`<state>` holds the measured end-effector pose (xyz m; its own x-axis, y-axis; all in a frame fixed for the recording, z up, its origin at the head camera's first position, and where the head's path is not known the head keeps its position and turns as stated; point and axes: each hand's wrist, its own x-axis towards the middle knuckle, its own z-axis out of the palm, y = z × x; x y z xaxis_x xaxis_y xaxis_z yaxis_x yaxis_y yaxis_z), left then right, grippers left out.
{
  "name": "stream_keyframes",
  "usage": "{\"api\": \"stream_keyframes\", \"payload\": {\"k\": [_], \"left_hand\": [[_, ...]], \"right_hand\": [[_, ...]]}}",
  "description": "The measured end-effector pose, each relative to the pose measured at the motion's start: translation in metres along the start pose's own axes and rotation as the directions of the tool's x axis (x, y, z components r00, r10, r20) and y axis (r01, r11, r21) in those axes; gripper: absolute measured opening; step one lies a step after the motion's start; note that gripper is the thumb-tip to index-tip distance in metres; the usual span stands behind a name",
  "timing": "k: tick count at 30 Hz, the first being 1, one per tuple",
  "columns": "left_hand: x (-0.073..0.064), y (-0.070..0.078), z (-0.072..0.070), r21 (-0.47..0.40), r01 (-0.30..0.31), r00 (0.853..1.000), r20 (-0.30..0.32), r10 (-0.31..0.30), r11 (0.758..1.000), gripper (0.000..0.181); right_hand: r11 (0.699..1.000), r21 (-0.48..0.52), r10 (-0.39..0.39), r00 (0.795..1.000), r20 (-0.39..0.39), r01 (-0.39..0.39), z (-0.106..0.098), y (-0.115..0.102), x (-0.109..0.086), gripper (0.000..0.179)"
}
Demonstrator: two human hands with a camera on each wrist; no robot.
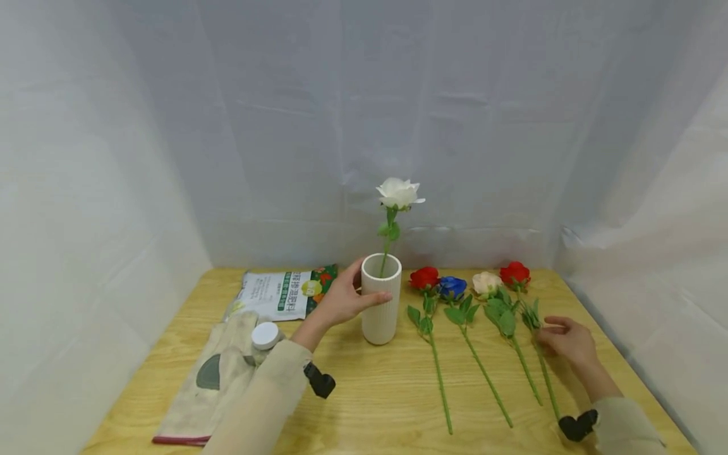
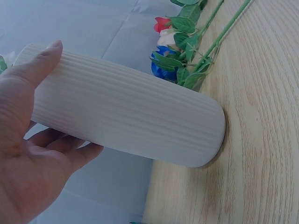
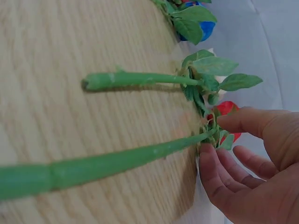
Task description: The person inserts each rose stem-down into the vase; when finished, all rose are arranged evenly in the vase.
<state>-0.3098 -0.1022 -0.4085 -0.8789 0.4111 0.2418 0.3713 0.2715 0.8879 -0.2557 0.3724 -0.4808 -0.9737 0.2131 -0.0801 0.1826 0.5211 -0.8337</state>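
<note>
My left hand grips the ribbed white vase from its left side, thumb across the front and fingers behind. In the left wrist view the vase stands with its base on the table. One white rose rises from its mouth; the stem's lower end is hidden inside. At the far right, my right hand has thumb and fingertips on either side of the leafy stem of a red rose. The right wrist view shows that green stem running between them, the flower partly behind the fingers.
Left of the right hand lie another red rose, a blue rose and a cream rose. On the left are a printed bag, cloth gloves and a white-lidded container. Pale sheeting encloses the wooden table.
</note>
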Motion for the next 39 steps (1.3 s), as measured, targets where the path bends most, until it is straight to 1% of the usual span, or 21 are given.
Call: {"api": "stream_keyframes", "payload": {"k": [6, 13, 17, 22, 26, 35, 39], "left_hand": [[0.0, 0.0, 0.001, -0.005, 0.003, 1.0, 0.003, -0.003, 1.0, 0.077], [0.0, -0.001, 0.002, -0.002, -0.005, 1.0, 0.002, 0.005, 1.0, 0.077], [0.001, -0.002, 0.002, 0.0, -0.004, 1.0, 0.001, 0.004, 1.0, 0.077], [0.001, -0.001, 0.001, 0.001, 0.006, 1.0, -0.006, -0.006, 1.0, 0.078], [0.001, -0.001, 0.001, 0.0, 0.007, 1.0, -0.003, -0.007, 1.0, 0.078], [0.0, 0.0, 0.0, 0.001, -0.004, 1.0, 0.003, 0.004, 1.0, 0.077], [0.0, 0.0, -0.001, 0.005, -0.001, 1.0, 0.004, 0.001, 1.0, 0.077]], "right_hand": [[0.999, 0.04, 0.025, 0.999, 0.029, -0.026, 0.002, 0.005, 0.0, 0.066], [0.999, 0.004, 0.039, 0.998, 0.052, -0.039, 0.004, 0.01, 0.003, 0.071], [0.999, 0.009, 0.046, 0.997, 0.058, -0.046, 0.004, 0.01, 0.004, 0.071], [1.0, 0.01, 0.017, 0.997, 0.073, -0.018, 0.002, 0.007, 0.006, 0.067], [0.999, 0.033, -0.008, 0.997, 0.083, 0.005, -0.001, 0.002, 0.007, 0.063], [0.989, 0.143, -0.049, 0.997, 0.057, 0.041, -0.003, -0.015, 0.004, 0.067], [0.984, 0.165, -0.075, 0.997, 0.037, 0.067, -0.001, -0.025, 0.004, 0.067]]}}
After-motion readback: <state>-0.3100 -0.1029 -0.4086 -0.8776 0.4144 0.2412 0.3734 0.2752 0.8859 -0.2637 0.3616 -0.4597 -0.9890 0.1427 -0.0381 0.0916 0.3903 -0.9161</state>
